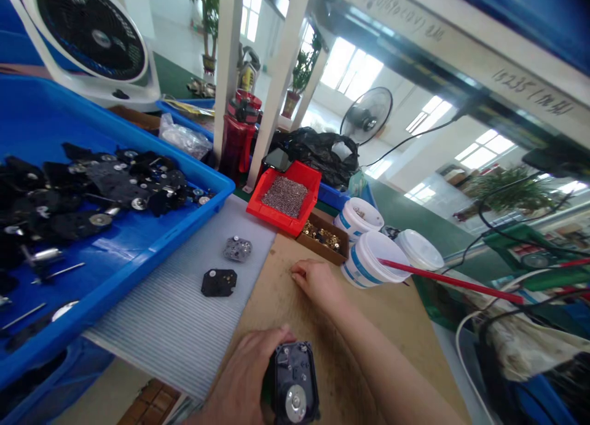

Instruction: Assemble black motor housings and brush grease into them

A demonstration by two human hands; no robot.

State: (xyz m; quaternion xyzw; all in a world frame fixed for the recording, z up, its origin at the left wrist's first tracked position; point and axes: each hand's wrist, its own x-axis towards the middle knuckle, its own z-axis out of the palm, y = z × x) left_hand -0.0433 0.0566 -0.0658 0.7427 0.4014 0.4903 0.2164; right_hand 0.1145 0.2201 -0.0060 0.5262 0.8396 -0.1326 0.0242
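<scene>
My left hand point(246, 373) is wrapped round a black gearbox housing point(295, 376) at the bottom of the head view. The housing's open face is up, showing small posts and a round metal gear near its lower end. Farther forward, my right hand point(318, 284) is low over the brown board point(295, 317), its fingers curled together; anything between them is hidden. Just beyond that hand is a small cardboard box point(325, 237) of brass-coloured parts. To the left, a black cover plate point(219, 282) and a grey gear plate point(238, 249) lie on the ribbed sheet.
A large blue tray point(184, 213) of black gear assemblies fills the left. Behind the cardboard box is a red bin point(260, 213) of tiny metal pieces. White tubs point(364, 274) stand to the right, a red rod point(452, 279) slanting out from one. A shelf frame rises behind.
</scene>
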